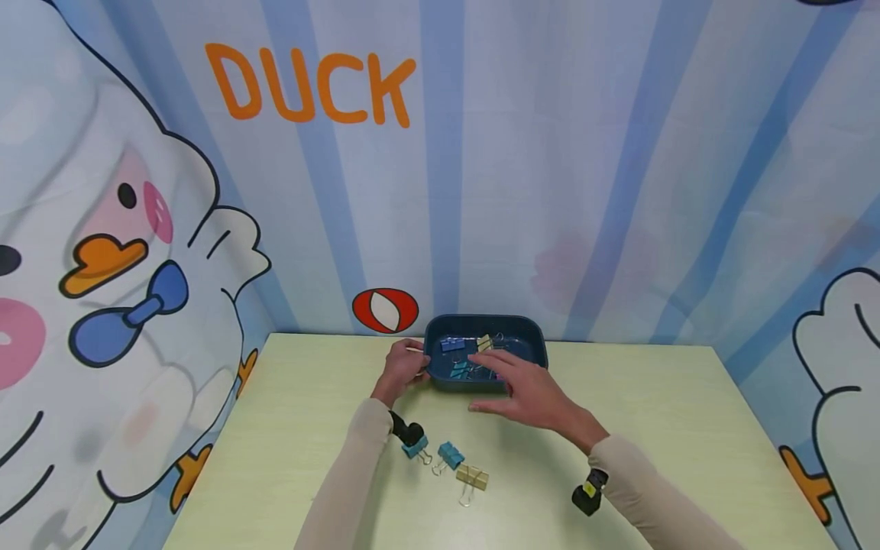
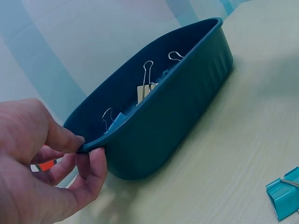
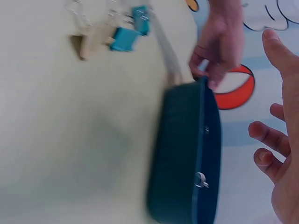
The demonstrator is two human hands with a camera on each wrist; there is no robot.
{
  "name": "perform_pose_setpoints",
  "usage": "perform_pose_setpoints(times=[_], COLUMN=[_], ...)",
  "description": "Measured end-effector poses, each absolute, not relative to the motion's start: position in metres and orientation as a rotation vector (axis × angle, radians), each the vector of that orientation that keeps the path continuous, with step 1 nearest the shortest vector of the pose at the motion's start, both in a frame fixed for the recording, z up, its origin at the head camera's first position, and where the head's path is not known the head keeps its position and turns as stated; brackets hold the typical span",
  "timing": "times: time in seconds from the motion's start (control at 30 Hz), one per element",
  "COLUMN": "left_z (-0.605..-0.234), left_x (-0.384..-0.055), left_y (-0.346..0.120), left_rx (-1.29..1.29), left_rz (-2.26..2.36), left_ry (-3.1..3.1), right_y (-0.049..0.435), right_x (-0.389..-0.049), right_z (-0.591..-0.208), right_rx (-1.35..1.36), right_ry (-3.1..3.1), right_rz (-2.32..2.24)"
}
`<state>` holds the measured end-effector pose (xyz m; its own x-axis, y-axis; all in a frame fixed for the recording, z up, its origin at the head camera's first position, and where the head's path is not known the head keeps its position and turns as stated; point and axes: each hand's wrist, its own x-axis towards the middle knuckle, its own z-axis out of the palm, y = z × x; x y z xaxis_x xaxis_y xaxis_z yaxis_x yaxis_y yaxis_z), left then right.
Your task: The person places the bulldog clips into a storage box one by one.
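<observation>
A dark blue plastic bin (image 1: 457, 384) is standing on the pale tabletop (image 1: 653, 428), and the left hand (image 1: 401, 370) is pinching its rim at the left end. The right hand (image 1: 529, 391) is hovering over the bin's near right side, thumb and fingers spread apart and grasping nothing. Inside the bin, a blue binder clip (image 1: 452, 344) is lying toward the back left, a gold binder clip (image 1: 484, 343) toward the back middle and a teal binder clip (image 1: 459, 372) toward the near left; the right hand is hiding some contents. In front of the bin, two loose teal clips (image 1: 451, 455) and a loose gold clip (image 1: 472, 478) are resting. A striped backdrop (image 1: 584, 153) is hanging behind the bin.
</observation>
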<state>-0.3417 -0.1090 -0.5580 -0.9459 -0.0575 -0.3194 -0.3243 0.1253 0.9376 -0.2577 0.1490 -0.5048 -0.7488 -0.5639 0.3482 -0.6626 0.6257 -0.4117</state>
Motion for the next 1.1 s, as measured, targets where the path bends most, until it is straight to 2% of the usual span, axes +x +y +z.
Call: perform_pose_setpoints(times=[0.37, 0.67, 0.8, 1.1], left_z=[-0.558, -0.556, -0.555, -0.558], left_x=[-0.339, -0.341, -0.341, -0.340], left_y=[-0.108, -0.107, -0.106, -0.107], left_rx=[-0.407, -0.415, -0.417, -0.407], left_rz=[1.893, 1.886, 1.885, 1.895], left_ry=[2.206, 2.220, 2.221, 2.204], right_y=[0.154, 0.152, 0.149, 0.149], right_x=[-0.210, -0.181, -0.174, -0.164], right_z=[-0.562, -0.608, -0.618, -0.632], right_rx=[1.015, 0.981, 0.993, 0.859], right_ry=[-2.876, -2.993, -2.941, -2.811], right_rz=[0.900, 0.786, 0.728, 0.921])
